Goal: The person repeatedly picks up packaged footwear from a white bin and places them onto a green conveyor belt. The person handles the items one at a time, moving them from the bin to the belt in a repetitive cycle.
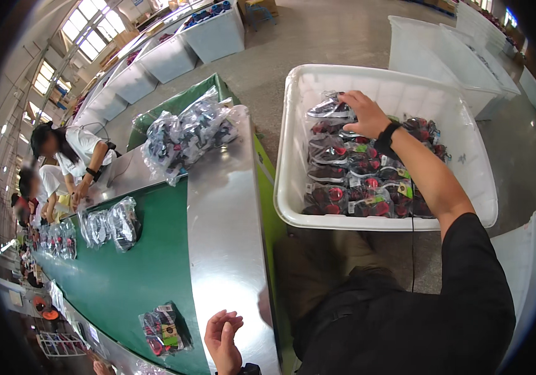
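My right hand (pixel 368 114) reaches into a large white plastic bin (pixel 482 187), its fingers and thumb around the near end of a clear-bagged pair of dark shoes (pixel 329 107) in the far left corner. Rows of bagged dark and red shoes (pixel 363 164) lie in the bin beside and below that hand. My left hand (pixel 223 342) hovers over the conveyor's metal edge, fingers loosely curved and apart, holding nothing. Left of it, a bagged pair of dark and red shoes (pixel 165 329) rests on the green belt (pixel 130 275).
A heap of bagged shoes (pixel 187 136) sits on the metal end of the conveyor (pixel 221 206). More bags (pixel 118 224) lie along the belt, where co-workers (pixel 80 156) stand on its far side. Other white bins (pixel 215 40) line the floor, with stacked ones (pixel 437 56) behind mine.
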`<act>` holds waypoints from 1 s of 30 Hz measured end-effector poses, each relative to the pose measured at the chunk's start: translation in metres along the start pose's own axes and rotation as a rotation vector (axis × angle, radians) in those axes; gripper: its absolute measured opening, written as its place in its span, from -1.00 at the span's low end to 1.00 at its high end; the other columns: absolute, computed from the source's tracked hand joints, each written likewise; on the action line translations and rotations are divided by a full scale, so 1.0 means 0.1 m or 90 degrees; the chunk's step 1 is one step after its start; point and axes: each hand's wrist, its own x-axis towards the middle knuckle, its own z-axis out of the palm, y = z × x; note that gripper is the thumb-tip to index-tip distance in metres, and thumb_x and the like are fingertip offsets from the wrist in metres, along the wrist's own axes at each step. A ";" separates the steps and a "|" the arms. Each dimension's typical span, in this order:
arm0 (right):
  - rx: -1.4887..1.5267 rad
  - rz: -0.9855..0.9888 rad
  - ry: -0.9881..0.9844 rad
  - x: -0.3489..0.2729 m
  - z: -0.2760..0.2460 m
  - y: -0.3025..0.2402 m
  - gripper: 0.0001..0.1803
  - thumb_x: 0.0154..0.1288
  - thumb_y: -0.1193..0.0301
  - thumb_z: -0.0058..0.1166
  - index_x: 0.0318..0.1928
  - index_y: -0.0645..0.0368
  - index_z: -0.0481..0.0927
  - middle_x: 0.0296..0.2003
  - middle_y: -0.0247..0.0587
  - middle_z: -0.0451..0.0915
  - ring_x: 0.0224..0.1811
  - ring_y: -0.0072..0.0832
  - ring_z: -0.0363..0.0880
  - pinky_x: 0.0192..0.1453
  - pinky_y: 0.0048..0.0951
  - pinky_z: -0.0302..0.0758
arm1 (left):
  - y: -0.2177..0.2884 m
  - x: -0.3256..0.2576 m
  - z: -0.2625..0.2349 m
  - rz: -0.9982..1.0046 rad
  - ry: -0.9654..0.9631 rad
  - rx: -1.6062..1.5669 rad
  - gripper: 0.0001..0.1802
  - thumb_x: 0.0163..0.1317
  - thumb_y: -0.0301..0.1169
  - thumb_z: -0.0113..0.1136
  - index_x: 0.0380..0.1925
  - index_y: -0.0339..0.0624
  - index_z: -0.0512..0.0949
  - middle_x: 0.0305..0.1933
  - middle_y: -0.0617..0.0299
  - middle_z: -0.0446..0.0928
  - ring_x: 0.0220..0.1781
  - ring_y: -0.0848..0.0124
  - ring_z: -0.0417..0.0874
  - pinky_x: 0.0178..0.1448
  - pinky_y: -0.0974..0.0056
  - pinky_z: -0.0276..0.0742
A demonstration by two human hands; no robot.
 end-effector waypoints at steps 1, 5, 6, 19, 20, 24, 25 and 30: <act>0.069 -0.015 0.001 -0.09 0.12 -0.02 -0.23 0.12 0.30 0.43 0.37 0.15 0.48 0.21 0.03 0.54 0.36 0.01 0.48 0.45 -0.08 0.45 | -0.01 -0.01 -0.10 0.003 0.015 -0.001 -0.58 0.53 -0.44 0.19 0.28 -0.45 0.49 0.12 0.00 0.65 0.11 0.22 0.71 0.19 0.13 0.66; 0.186 -0.018 -0.131 -0.68 0.40 -0.28 -0.30 0.22 0.25 0.37 0.34 0.22 0.50 0.19 0.10 0.55 0.30 0.01 0.51 0.42 -0.11 0.46 | -0.03 -0.15 -0.50 0.042 0.176 0.066 -0.67 0.52 -0.39 0.15 0.19 -0.28 0.53 0.06 0.12 0.65 0.05 0.33 0.70 0.16 0.22 0.62; 0.212 0.008 -0.189 -0.85 0.41 -0.35 -0.32 0.23 0.25 0.36 0.33 0.23 0.52 0.18 0.10 0.56 0.28 0.01 0.53 0.40 -0.11 0.47 | -0.04 -0.16 -0.61 0.073 0.235 0.098 -0.75 0.50 -0.45 0.16 0.09 -0.31 0.58 0.03 0.19 0.63 0.03 0.45 0.61 0.16 0.26 0.55; 0.332 0.050 -0.164 -2.34 0.70 -1.13 -0.51 0.19 0.55 0.23 0.17 0.37 0.57 0.07 0.07 0.59 0.20 -0.01 0.56 0.38 -0.17 0.44 | -0.79 0.37 -3.21 0.037 0.654 0.622 -0.32 0.30 -0.13 0.41 0.21 -0.49 0.54 0.29 -0.15 0.58 0.31 0.07 0.61 0.42 0.09 0.46; 0.339 0.068 -0.152 -2.35 0.70 -1.14 -0.52 0.20 0.55 0.23 0.17 0.36 0.57 0.07 0.08 0.59 0.19 0.00 0.57 0.37 -0.17 0.45 | -0.80 0.47 -3.33 -0.065 0.639 0.359 -0.36 0.33 -0.10 0.41 0.16 -0.46 0.58 0.20 -0.07 0.62 0.20 0.17 0.66 0.32 0.18 0.53; 0.312 0.073 -0.119 -2.30 0.70 -1.21 -0.59 0.23 0.54 0.24 0.11 0.33 0.59 0.03 0.08 0.60 0.14 0.04 0.59 0.29 -0.17 0.49 | -0.60 0.64 -3.39 -0.260 0.443 0.248 -0.41 0.42 0.01 0.34 0.23 -0.20 0.61 -0.10 0.30 0.67 -0.15 0.44 0.68 -0.03 0.31 0.60; 0.303 0.071 -0.111 -2.30 0.71 -1.23 -0.60 0.23 0.54 0.25 0.10 0.32 0.60 0.01 0.08 0.60 0.13 0.04 0.59 0.28 -0.18 0.49 | -0.54 0.66 -3.29 -0.274 0.406 0.216 -0.42 0.42 0.04 0.33 0.21 -0.16 0.62 -0.11 0.30 0.67 -0.16 0.43 0.68 -0.05 0.28 0.61; 0.273 0.072 -0.088 -2.31 0.74 -1.28 -0.62 0.24 0.52 0.28 0.07 0.31 0.61 -0.01 0.07 0.61 0.11 0.07 0.60 0.25 -0.15 0.52 | -0.46 0.66 -2.61 -0.325 0.310 0.171 -0.20 0.31 0.31 0.30 0.28 -0.07 0.54 0.11 0.22 0.56 -0.02 0.25 0.67 0.05 0.14 0.57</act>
